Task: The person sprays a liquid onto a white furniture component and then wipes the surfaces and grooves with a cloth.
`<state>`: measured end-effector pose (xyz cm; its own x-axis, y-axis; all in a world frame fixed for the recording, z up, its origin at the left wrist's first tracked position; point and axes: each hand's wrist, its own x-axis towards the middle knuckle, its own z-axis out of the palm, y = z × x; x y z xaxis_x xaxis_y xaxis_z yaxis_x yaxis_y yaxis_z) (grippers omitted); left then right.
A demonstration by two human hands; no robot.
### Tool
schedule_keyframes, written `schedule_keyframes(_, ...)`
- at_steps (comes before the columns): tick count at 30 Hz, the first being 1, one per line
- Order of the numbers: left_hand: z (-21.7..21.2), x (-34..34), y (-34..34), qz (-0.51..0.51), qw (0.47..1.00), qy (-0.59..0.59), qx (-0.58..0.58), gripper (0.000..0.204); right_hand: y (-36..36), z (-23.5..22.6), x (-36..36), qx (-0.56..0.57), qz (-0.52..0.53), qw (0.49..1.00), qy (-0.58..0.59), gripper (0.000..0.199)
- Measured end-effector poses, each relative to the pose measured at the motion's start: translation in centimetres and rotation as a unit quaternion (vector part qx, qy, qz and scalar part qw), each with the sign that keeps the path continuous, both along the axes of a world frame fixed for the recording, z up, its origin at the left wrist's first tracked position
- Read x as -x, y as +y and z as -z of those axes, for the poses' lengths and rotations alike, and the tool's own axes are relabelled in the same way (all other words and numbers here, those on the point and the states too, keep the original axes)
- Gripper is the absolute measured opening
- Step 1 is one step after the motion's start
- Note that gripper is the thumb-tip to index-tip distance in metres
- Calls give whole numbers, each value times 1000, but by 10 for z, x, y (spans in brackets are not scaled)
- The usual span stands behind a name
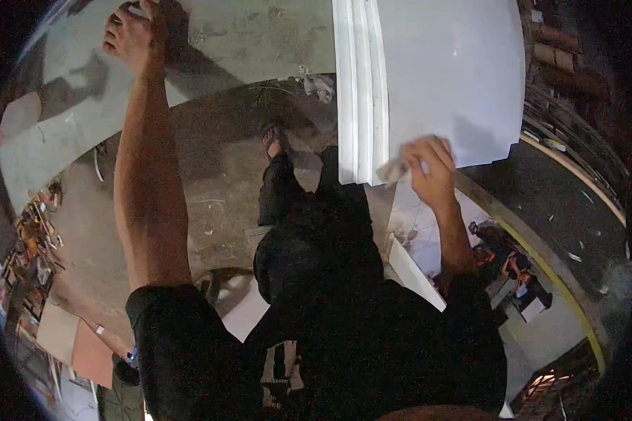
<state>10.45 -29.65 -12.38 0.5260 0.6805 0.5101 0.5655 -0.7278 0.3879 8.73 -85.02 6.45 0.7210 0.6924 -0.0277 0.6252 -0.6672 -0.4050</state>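
The right hand (432, 172) pinches a small crumpled grey-white rag (393, 170) against the lower edge of the tall white moulded panel (442, 70). Far left of that panel, the left hand (135, 31) presses on a grey plastered wall (260, 35), its grip unclear.

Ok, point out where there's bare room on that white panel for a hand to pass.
The white panel is bare across its upper middle, between the moulded edge on its left and its right rim. The lower edge is taken: the right hand presses a crumpled rag there. The left hand rests on the grey wall surface, which is bare between hand and moulding.
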Motion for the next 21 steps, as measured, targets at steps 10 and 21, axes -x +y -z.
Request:
schedule_keyframes(10, 2, 7, 5, 56, 987, -78, 130, 64, -23, 2, 32, -126, 209, 967, 68, 10)
schedule_keyframes(21, -18, 11, -64, 8, 1000, 15, 5, 52, 16, 30, 38, -149, 114, 982, 11, 7)
